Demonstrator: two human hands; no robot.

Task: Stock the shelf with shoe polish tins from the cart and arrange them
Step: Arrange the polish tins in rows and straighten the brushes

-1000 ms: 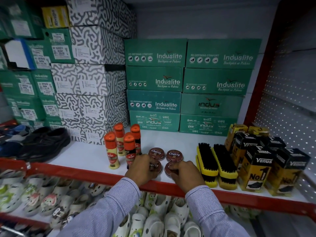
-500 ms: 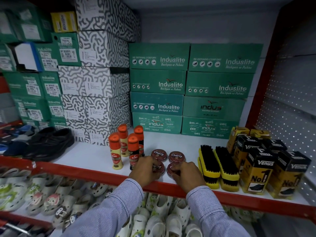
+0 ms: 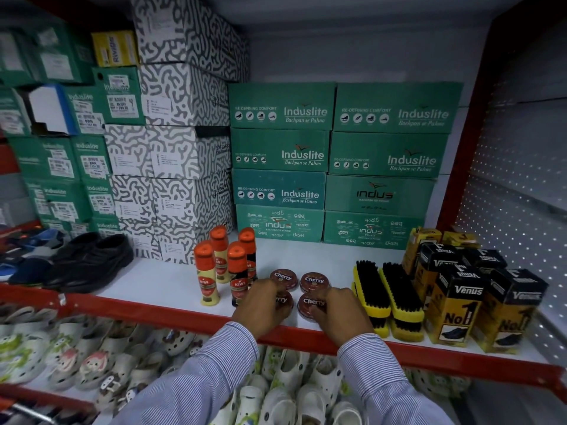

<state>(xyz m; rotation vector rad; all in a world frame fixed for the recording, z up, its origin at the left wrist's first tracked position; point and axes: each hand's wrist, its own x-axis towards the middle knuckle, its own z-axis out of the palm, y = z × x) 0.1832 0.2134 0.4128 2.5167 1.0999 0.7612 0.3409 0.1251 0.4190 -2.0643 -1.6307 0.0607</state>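
Several round dark-red Cherry polish tins lie flat in a square on the white shelf (image 3: 159, 280). The back left tin (image 3: 283, 278) and back right tin (image 3: 314, 281) stand free. My left hand (image 3: 260, 308) covers most of the front left tin (image 3: 283, 300), fingers curled on its left side. The fingers of my right hand (image 3: 340, 311) grip the right edge of the front right tin (image 3: 310, 303). Both striped sleeves reach over the red shelf lip (image 3: 153, 309). No cart is in view.
Orange-capped Kiwi bottles (image 3: 206, 276) stand just left of the tins; yellow brushes (image 3: 386, 297) and Venus boxes (image 3: 457, 305) just right. Green Induslite boxes (image 3: 279, 167) and patterned boxes (image 3: 171, 154) fill the back. Black shoes (image 3: 89, 260) sit far left. White clogs (image 3: 92, 360) fill the lower shelf.
Both hands stay on the front two tins; more of the front right tin's lid shows now. The camera has tilted down slightly, so the scene sits higher.
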